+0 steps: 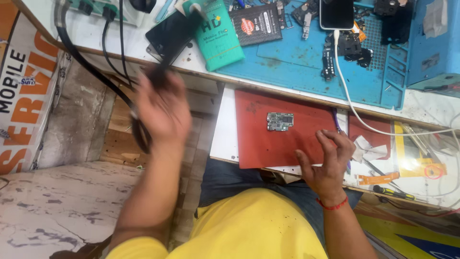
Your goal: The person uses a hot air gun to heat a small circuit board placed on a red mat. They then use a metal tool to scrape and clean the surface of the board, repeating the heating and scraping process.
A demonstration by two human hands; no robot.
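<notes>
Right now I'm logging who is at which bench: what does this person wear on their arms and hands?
Both forearms are bare below short yellow sleeves. The left hand is motion-blurred and shows no glove. The right hand is gloveless too, with a thin red thread band around its wrist.

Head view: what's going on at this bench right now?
A person in a yellow shirt sits at a phone repair bench. The left hand is blurred and lifted beside the bench edge, closed on a dark tool with a thick black cable. The right hand rests its fingers on the edge of a red mat. A small green circuit board lies alone on that mat, untouched.
</notes>
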